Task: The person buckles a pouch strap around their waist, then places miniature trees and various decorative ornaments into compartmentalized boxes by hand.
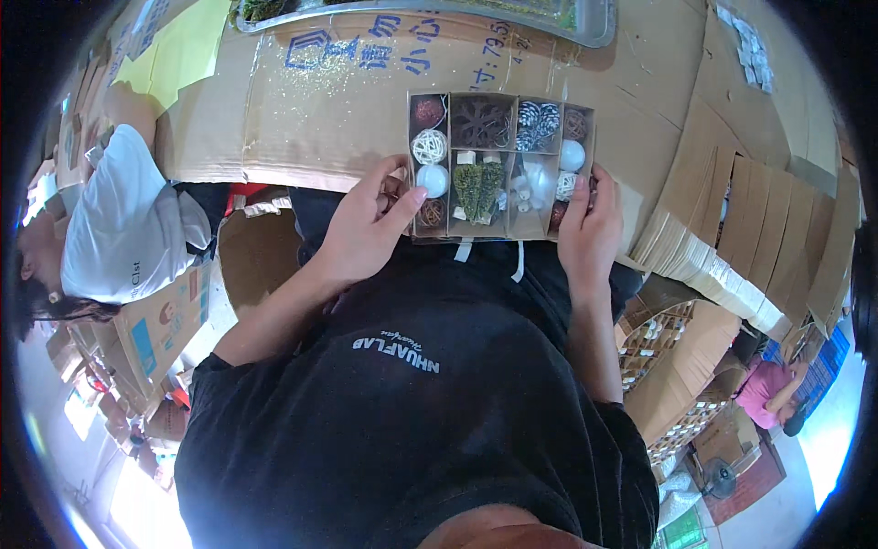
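Note:
A shallow divided cardboard box (477, 232) of ornaments sits at the near edge of the cardboard-covered table, between my two hands. My left hand (366, 224) grips its left side, thumb over the rim beside a white ball (433, 180). On the opposite side, my right hand (590, 224) holds the wall with its thumb near a dark red ball (558, 216). Inside are a white wicker ball (428, 146), a brown snowflake (482, 123), white-tipped pinecones (538, 126), small green trees (479, 188) and whitish pieces (532, 186) that I cannot make out.
A metal tray (585, 27) with green bits stands at the far edge. Stacked cardboard sheets (709, 265) lie at the right, above open cartons of divided boxes (654, 339). A person in a white shirt (128, 224) is at the left; another in pink (764, 389) is far right.

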Available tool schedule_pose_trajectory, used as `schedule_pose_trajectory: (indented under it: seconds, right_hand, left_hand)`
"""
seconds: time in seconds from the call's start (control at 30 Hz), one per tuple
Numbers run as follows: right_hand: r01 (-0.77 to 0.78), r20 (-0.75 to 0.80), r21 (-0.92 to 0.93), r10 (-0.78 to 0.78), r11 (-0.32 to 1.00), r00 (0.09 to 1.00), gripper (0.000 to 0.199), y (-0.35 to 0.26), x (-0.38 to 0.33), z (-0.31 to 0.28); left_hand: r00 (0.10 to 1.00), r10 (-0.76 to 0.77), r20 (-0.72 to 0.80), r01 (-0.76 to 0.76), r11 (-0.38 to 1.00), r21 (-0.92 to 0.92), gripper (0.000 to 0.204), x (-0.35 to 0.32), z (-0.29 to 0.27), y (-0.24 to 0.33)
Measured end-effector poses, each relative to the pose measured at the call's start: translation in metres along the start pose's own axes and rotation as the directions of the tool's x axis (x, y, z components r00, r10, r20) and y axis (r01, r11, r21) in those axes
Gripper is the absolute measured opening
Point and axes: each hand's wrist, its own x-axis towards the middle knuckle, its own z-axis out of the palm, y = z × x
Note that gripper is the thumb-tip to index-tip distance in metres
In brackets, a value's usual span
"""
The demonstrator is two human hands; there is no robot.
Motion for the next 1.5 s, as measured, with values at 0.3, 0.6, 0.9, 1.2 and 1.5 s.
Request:
schedule_pose_trajectory:
  seconds: [0.3,0.6,0.9,1.2,1.5]
  right_hand:
    - [-0.081,0.014,0.098,0.08,0.992,0.997,0.033,0.005,0.004,0.008]
    - [-0.196,0.01,0.276,0.201,0.941,0.98,0.035,-0.018,0.01,0.008]
    - [-0.069,-0.048,0.08,0.073,0.994,0.996,0.038,-0.015,0.017,0.017]
    - [-0.057,-0.035,-0.122,0.053,0.991,0.998,0.039,-0.028,0.027,0.006]
    - [-0.251,0.302,0.749,0.022,0.613,0.953,0.031,-0.052,0.032,0.013]
  left_hand:
    - [0.985,0.16,0.063,-0.127,0.923,-0.362,0.063,-0.006,-0.005,-0.029]
    - [0.997,0.001,0.073,0.02,0.958,-0.286,0.027,-0.009,-0.008,-0.012]
    - [0.999,0.044,0.007,-0.039,0.941,-0.335,0.036,0.009,-0.021,-0.018]
    - [0.953,0.295,-0.075,-0.223,0.844,0.488,0.04,0.036,-0.025,0.01]
    - [0.996,-0.019,-0.092,0.018,1.0,-0.011,0.046,0.012,-0.059,-0.027]
